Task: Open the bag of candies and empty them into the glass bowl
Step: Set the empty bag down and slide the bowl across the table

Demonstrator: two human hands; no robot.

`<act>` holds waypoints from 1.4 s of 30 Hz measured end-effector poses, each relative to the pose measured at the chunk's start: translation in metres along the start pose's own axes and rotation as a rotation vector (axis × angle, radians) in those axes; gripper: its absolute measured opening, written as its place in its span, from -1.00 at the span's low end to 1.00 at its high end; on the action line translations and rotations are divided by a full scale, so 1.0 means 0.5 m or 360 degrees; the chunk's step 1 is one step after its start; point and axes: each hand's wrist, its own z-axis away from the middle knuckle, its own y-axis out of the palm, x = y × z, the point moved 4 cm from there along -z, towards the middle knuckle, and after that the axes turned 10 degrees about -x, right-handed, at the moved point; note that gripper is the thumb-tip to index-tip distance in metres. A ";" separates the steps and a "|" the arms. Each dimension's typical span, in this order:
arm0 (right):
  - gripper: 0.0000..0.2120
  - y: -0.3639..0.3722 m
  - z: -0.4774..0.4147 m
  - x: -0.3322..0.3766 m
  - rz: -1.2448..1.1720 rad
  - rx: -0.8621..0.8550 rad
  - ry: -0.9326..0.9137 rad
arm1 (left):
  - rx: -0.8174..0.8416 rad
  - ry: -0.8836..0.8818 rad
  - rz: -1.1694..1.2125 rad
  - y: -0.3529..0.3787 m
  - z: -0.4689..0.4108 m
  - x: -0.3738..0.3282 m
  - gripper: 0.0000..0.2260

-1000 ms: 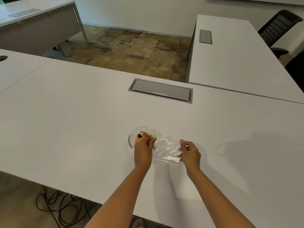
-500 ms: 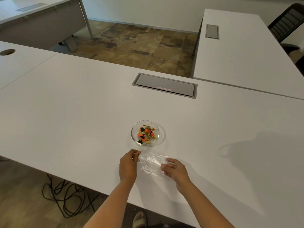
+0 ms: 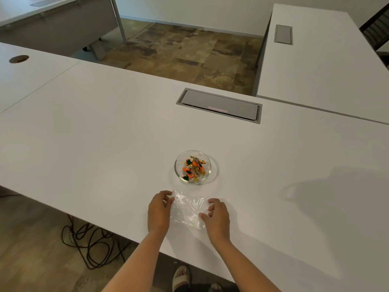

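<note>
**Head view: empty bag on the table, candies in the bowl**

Item 1, cables: dark loops on the floor under the near table edge, far left. Where they run to is cut off by the tabletop.

Item 2, left hand: palm down on the white table, fingertips resting on the left edge of the bag. Its grip is loose and not closed round anything; it looks to be pinning or flattening the film rather than lifting it.

Item 3, bag: clear plastic, lying flat and crumpled between the two hands, just in front of the bowl. It appears empty. The opening cannot be made out against the white surface.

Item 4, glass bowl: upright on the table, just beyond the bag, not touching it. It holds the candies, orange, green and gold wrappers heaped together; the count is too tangled to give. By this layout the emptying step looks done.

Item 5, right hand: fingers curled at the bag's right edge, thumb near the film. Whether it pinches the plastic or only rests on it cannot be told.

Item 6, sandalled foot: below the table edge, partly hidden.
</note>
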 end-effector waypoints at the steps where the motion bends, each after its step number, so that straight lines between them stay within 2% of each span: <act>1: -0.57 0.003 0.000 0.000 0.0043 -0.0005 -0.0016 | -0.0007 0.0009 -0.0006 0.000 0.000 0.000 -0.80; 5: -0.40 0.005 0.008 0.002 0.0148 -0.0047 -0.0067 | -0.0027 0.0037 -0.0011 -0.004 -0.003 0.000 -0.78; 7: -0.36 -0.003 0.007 0.013 0.0234 -0.0156 -0.0168 | -0.0061 0.0049 -0.0003 -0.007 -0.008 -0.001 -0.77; 11: -0.35 -0.026 -0.036 0.065 0.0002 -0.0305 -0.0341 | -0.0169 0.0045 0.0107 -0.012 -0.038 -0.035 -0.75; 13: -0.27 -0.027 -0.074 0.088 -0.0078 -0.0182 -0.0357 | -0.0192 0.0065 0.0174 -0.008 -0.063 -0.068 -0.74; 16: -0.08 -0.015 -0.123 0.107 0.0006 0.0117 -0.0309 | -0.0171 0.0071 0.0273 0.005 -0.098 -0.119 -0.71; 21: 0.07 0.006 -0.159 0.115 0.0096 0.0441 -0.0202 | 0.0019 0.0009 0.0273 0.040 -0.128 -0.160 -0.62; 24: 0.08 0.016 -0.165 0.116 0.0032 0.0532 -0.0166 | 0.0143 -0.0088 0.0263 0.060 -0.134 -0.163 -0.58; 29: -0.03 0.019 -0.163 0.130 -0.0142 0.0512 -0.0267 | 0.0319 -0.0263 0.0328 0.083 -0.133 -0.151 -0.54; 33: -0.09 0.023 -0.161 0.128 -0.0279 0.0472 -0.0193 | 0.0290 -0.0361 0.0432 0.086 -0.135 -0.153 -0.56; 37: -0.09 0.012 -0.167 0.123 -0.0383 0.0473 -0.0114 | 0.0262 -0.0347 0.0445 0.088 -0.138 -0.178 -0.61; 42: -0.10 -0.052 -0.203 0.123 -0.0496 0.0421 -0.0071 | 0.0374 -0.0261 0.0473 0.116 -0.139 -0.247 -0.66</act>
